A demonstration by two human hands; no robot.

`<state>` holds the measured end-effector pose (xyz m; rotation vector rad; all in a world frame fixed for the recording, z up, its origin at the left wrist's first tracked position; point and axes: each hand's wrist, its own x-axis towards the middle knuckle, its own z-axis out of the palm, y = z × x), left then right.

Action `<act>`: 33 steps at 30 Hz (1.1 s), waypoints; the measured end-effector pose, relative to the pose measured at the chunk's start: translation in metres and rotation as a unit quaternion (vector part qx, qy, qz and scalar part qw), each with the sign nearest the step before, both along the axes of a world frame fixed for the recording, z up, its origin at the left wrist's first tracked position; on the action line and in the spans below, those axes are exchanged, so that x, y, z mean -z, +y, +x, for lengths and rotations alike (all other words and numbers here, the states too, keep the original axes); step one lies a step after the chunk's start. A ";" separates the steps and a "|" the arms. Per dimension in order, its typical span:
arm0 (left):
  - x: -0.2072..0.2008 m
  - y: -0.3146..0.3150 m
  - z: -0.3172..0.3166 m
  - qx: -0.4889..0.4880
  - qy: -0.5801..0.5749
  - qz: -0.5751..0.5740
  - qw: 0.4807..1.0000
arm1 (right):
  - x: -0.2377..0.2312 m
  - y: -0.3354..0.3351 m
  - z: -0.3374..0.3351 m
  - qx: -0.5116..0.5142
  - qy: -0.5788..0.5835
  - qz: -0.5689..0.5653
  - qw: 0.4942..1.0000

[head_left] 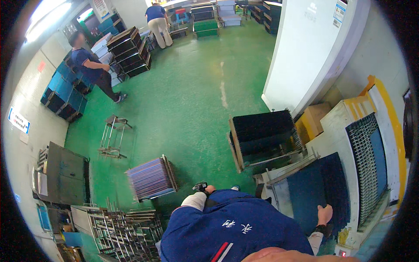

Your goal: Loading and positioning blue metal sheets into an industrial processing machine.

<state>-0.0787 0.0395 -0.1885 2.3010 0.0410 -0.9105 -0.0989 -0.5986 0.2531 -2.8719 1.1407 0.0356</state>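
Head view, clock face centred on the middle. At four o'clock, right hand (324,214), fingers bent, touching the stack of dark blue sheets (305,192); cannot tell between a firm grip and a mere touch. Same stack between four and five o'clock, just beside the blue shirt (235,222) at six.

At six o'clock, left hand (211,189), mostly hidden, with a small black device (200,187) just beside it; cannot tell open from closed.

At three o'clock, near the stack, a rack of black panels (262,137); farther out, a brown carton (315,121). Between three and four, near the rim, a machine panel with a pale lattice (367,168).

Between seven and eight, a rack of purplish sheets (150,179) on the green floor (192,96); beyond, nearer the lower rim, metal frames (124,231). At nine, a metal stand (114,135).

At ten, a standing co-worker (89,65); between ten and eleven, stacked black trays (128,48); at eleven, a second co-worker (157,22), bent forward. Toward two o'clock, a tall white cabinet (305,56).
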 end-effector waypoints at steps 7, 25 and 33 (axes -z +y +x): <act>0.020 0.007 -0.004 0.034 0.002 0.006 0.999 | -0.002 0.004 -0.001 -0.008 -0.019 -0.028 0.999; -0.031 -0.007 0.007 0.043 0.036 0.066 0.996 | -0.015 0.007 0.006 0.010 0.021 0.044 0.999; -0.046 -0.011 0.007 0.014 0.052 0.052 0.997 | -0.006 0.004 0.003 0.009 0.006 0.004 1.000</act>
